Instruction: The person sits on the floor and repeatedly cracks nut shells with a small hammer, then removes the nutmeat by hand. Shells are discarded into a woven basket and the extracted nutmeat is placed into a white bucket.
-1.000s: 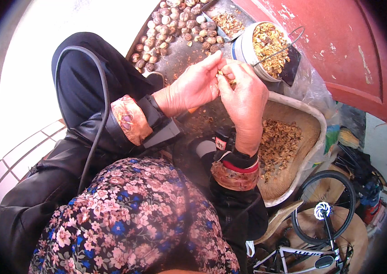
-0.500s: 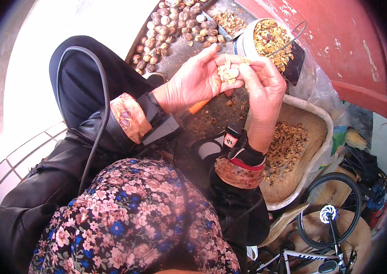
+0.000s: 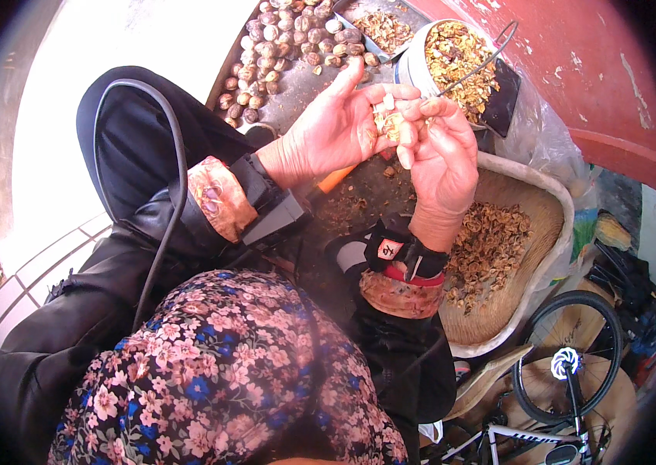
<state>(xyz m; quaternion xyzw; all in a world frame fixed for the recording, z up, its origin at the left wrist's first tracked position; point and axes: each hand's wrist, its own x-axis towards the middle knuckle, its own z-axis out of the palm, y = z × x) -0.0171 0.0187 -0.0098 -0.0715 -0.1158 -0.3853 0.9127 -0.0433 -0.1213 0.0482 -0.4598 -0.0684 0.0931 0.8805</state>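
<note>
Keep your left hand [image 3: 339, 128] cupped under the cracked walnut [image 3: 388, 124] while your right hand [image 3: 444, 155] pinches its shell, picking kernel pieces free over the near woven tray [image 3: 552, 209], not the far bucket [image 3: 413, 66].

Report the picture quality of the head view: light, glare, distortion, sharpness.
Head view: daylight; the pale ground at upper left is blown out to white glare. Fisheye bending curves the red wall and blacks out the corners. The left hand and right hand with the nut pieces are fairly sharp; the floral cloth close below looks soft.
</note>
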